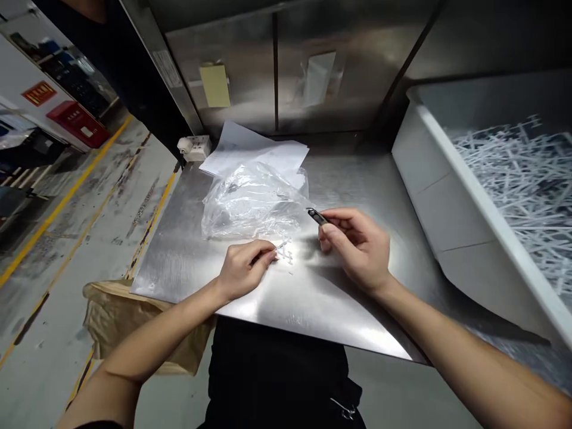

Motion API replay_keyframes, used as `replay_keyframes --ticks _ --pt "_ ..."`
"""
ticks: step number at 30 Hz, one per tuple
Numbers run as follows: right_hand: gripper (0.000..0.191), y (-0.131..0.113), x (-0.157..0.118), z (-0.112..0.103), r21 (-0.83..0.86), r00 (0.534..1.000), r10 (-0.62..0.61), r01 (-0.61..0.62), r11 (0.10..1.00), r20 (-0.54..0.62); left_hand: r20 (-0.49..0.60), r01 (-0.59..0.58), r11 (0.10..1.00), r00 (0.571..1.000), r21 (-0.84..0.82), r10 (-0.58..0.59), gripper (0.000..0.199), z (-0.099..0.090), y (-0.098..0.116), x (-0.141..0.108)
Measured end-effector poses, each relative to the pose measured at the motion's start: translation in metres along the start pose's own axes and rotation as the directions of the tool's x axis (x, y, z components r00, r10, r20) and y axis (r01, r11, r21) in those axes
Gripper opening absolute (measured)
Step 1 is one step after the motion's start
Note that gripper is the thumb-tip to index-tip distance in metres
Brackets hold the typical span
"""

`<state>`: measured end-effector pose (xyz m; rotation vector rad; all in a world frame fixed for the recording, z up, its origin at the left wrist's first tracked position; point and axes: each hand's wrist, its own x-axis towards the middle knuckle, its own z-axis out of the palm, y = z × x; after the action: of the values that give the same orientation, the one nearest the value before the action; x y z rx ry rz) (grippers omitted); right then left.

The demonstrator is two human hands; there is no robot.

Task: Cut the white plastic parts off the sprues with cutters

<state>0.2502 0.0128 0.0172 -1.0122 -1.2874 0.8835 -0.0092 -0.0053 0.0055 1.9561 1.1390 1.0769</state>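
My left hand (249,268) is over the metal table (348,179), its thumb and fingers pinched on a small white branched plastic piece (285,251). The piece has short crossbars and sticks out to the right of the fingertips. A tiny white bit (291,273) lies just below it on the metal. In my right hand (357,244), raised to the right of the piece, is a small black tool (316,216) with a thin tip pointing left. Its exact kind I cannot tell. The tool and the white piece are apart.
A clear plastic bag (250,202) lies beyond my hands, partly over white paper sheets (259,149). At right stands a grey bin (465,179) heaped with white plastic pieces (513,179). A power strip (196,148) sits back left; brown paper (129,322) is below the table's left edge.
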Motion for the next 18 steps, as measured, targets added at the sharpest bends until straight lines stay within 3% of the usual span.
replay_keyframes --ticks 5,9,13,18 --pt "0.018 -0.0024 0.0018 -0.0027 -0.074 0.966 0.178 -0.166 0.983 0.188 -0.048 -0.189 0.976 0.98 0.105 0.195 0.008 0.0019 0.0001 0.0054" --pt "0.022 -0.0047 0.0017 -0.0025 -0.048 0.931 0.265 -0.261 0.964 0.251 -0.042 -0.213 0.959 0.974 0.186 0.225 0.006 0.0022 -0.0019 0.0062" --pt "0.023 -0.0007 -0.0015 -0.0015 -0.09 0.92 0.27 -0.255 0.963 0.285 -0.002 -0.231 0.947 0.971 0.224 0.237 0.006 0.0018 -0.0029 0.0066" --pt "0.022 0.0045 -0.0065 -0.0019 -0.183 0.931 0.213 -0.164 0.969 0.296 0.041 -0.262 0.936 0.965 0.235 0.26 0.005 0.0019 -0.0009 0.009"
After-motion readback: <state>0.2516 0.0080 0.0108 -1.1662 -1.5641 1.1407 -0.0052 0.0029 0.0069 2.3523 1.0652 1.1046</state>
